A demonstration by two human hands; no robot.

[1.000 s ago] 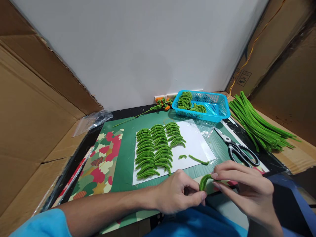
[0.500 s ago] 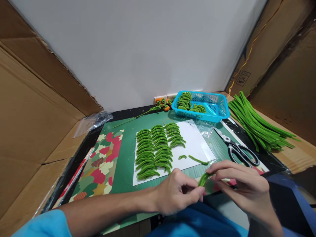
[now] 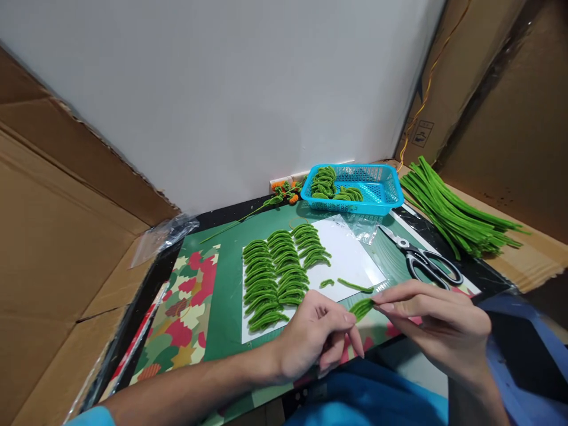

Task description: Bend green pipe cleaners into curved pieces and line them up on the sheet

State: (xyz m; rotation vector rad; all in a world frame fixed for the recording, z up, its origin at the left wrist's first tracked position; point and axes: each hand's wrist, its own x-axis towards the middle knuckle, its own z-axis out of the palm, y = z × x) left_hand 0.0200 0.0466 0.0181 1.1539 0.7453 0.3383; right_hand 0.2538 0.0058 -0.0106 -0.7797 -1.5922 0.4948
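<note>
A small green pipe-cleaner leaf point(image 3: 361, 309) is stretched between my hands over the front edge of the mat. My right hand point(image 3: 437, 313) pinches its right tip between thumb and fingers. At the leaf's left end, my left hand point(image 3: 315, 334) has thumb and forefinger closed on it, the other fingers curled below. Beyond them lies a white sheet point(image 3: 346, 248) with rows of similar curved green leaves point(image 3: 260, 284). A short bent green piece point(image 3: 327, 283) and a longer pipe-cleaner strip point(image 3: 355, 286) rest on the sheet nearer my hands.
Black-handled scissors point(image 3: 421, 257) lie open-bladed at right, near a bundle of long green pipe cleaners point(image 3: 457, 213). A blue basket point(image 3: 355, 207) holds more leaves. Behind the sheet is an orange-and-green stem point(image 3: 284, 192). Cardboard walls point(image 3: 57, 195) flank the green mat point(image 3: 222, 296).
The leaf has turned flatter and shows more fully between my hands. My left hand's lower fingers have loosened and spread a little. The view has shifted slightly.
</note>
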